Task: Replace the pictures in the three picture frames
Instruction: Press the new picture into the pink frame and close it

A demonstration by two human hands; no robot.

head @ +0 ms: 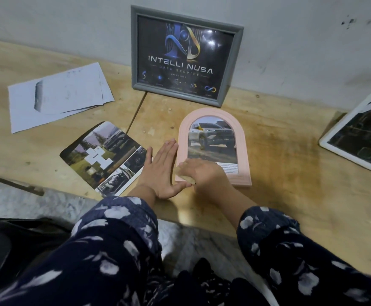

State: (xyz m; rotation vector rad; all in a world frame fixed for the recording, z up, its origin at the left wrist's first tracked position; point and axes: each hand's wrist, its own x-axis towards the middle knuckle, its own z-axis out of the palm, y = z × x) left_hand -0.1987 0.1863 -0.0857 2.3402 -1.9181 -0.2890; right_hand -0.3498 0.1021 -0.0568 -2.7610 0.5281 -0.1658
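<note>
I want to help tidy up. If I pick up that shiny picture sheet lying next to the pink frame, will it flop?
Probably a little. The picture sheet looks thin and lies flat on the table, so it would likely sag if held by one corner. Its glossy surface may feel slippery. It seems light.

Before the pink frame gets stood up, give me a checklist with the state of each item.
1. Truck picture sits inside the pink arched picture frame: ok, it fills the window.
2. Frame lies flat on the wooden table: ok.
3. Left hand steadies the frame's left edge with straight fingers: ok.
4. Right hand holds a small tan object at the lower left corner: ok, but what the object is: cannot tell.
5. Grey rectangular frame already stands against the wall: ok.
6. White frame at the right edge has its picture replaced: cannot tell.
</note>
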